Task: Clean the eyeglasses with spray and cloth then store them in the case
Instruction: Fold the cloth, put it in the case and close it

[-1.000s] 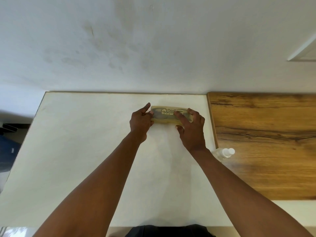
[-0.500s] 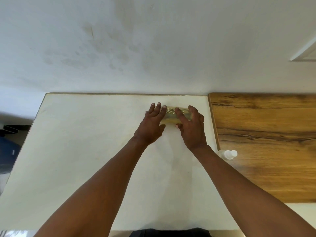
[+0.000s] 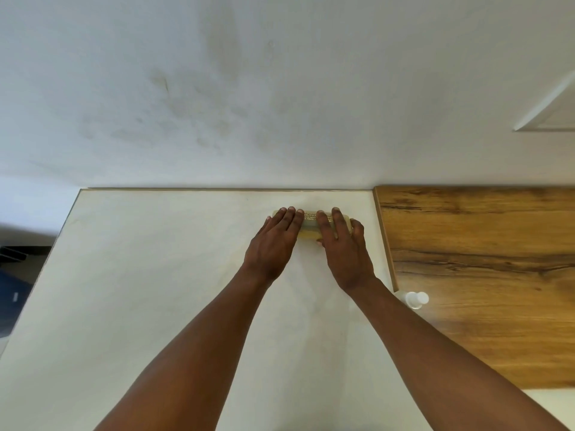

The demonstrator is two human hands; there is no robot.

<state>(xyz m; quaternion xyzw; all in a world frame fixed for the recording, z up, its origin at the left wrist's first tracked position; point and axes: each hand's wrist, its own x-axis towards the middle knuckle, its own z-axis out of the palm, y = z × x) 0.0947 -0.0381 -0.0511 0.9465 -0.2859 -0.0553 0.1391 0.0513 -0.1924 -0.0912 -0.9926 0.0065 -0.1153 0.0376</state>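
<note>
Both hands are lying flat on top of the eyeglass case (image 3: 309,223), fingers straight and close together, pressing down on its lid rather than curling round it. The left hand (image 3: 273,244) is covering the case's left end, its fingertips reaching to the far edge of the lid. The right hand (image 3: 343,247) is covering the right end, its fingers spread slightly more, with the little finger hanging over the right-hand corner. Between the two hands a narrow strip of the pale, yellowish lid is showing, with some printed lettering that is too cut off to read in full. The case is sitting closed on the white tabletop (image 3: 140,290), toward the far side, not far from the wall (image 3: 280,88) and near the table's right edge. The eyeglasses themselves are not showing; whether they are inside cannot be told.

Just beside the right forearm, a small clear spray bottle (image 3: 415,300) with a white cap is lying at the seam where the white tabletop is meeting a brown wood-grain surface (image 3: 482,275). It is well apart from the case and neither hand is touching it. Both bare forearms are stretching forward from the bottom of the view, converging on the case.
</note>
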